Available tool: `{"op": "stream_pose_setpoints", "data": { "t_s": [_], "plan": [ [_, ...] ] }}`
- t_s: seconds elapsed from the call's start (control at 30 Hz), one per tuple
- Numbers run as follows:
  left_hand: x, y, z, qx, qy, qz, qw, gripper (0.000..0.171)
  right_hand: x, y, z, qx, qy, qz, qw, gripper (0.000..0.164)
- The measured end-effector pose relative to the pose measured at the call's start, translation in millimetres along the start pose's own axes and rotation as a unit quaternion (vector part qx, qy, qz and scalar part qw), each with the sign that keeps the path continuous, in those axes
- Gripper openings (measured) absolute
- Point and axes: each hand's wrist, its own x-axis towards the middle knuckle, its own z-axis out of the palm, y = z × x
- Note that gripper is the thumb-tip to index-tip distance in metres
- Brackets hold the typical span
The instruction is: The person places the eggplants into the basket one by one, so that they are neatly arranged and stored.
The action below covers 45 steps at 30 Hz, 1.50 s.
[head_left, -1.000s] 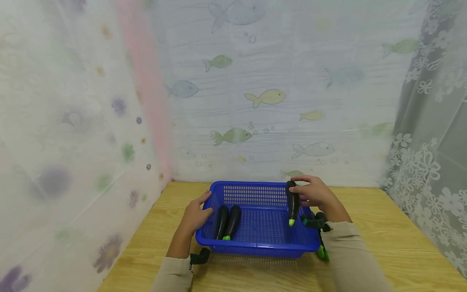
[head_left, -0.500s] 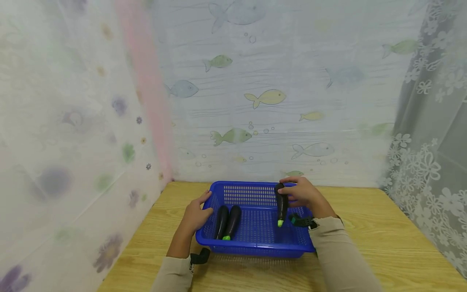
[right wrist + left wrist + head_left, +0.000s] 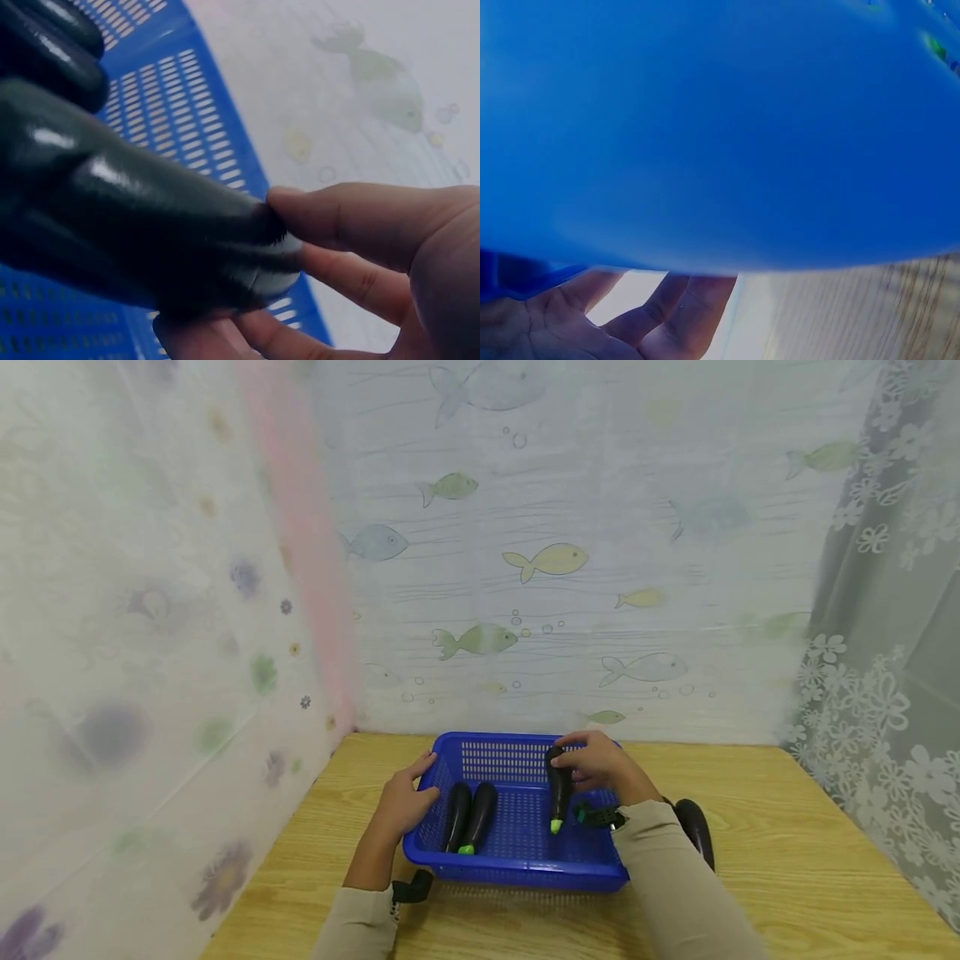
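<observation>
1. Across the lower part of the head view lies a wood-grained surface [image 3: 780,852].
2. On it sits the blue basket [image 3: 525,864]; the left hand [image 3: 403,803] is clamped on its left wall, thumb over the rim and fingers outside.
3. Above the basket, the right hand [image 3: 603,766] has its grip clamped, thumb against fingers, on the held eggplant's rounded end.
4. Two eggplants [image 3: 480,814] lie side by side in the basket's left end; another eggplant [image 3: 696,831] lies outside, partly behind the right sleeve [image 3: 682,877].
5. The held eggplant [image 3: 560,789] is within the basket's outline, right of centre; floor contact cannot be told. Best, I judge, to lower it gently, parallel to the pair, loosening the grip only once supported.
6. Its green tip [image 3: 556,827] points towards the person, the long axis running front to back.
</observation>
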Motion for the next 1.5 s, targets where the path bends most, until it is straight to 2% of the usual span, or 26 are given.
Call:
{"op": "stream_pose_setpoints", "data": {
  "t_s": [0.3, 0.53, 0.83, 1.07, 1.23, 1.5],
  "plan": [
    [0.9, 3.8, 2.5, 0.007, 0.002, 0.004, 1.0000, 0.069, 9, 14, 7, -0.023, 0.001, 0.023, 0.999, 0.057],
    [1.1, 1.3, 2.7, 0.010, 0.001, 0.002, 0.9999, 0.069, 12, 20, 16, -0.017, -0.003, 0.030, 0.999, 0.060],
    [2.6, -2.2, 5.5, 0.010, -0.001, 0.006, 0.9999, 0.068, 12, 22, 29, -0.040, -0.018, 0.043, 0.998, 0.057],
    [0.0, -0.1, 3.6, 0.009, 0.003, 0.000, 0.9999, 0.067, 13, 22, 34, -0.066, -0.014, 0.051, 0.996, 0.055],
    [3.0, 2.1, 1.4, 0.014, 0.004, 0.007, 0.9999, 0.068, 13, 17, 38, -0.079, -0.003, 0.053, 0.995, 0.052],
    [3.6, -1.6, 1.1, 0.009, -0.002, 0.007, 0.9999, 0.068, 19, 19, 48, -0.068, -0.006, 0.064, 0.996, 0.053]
  ]
}}
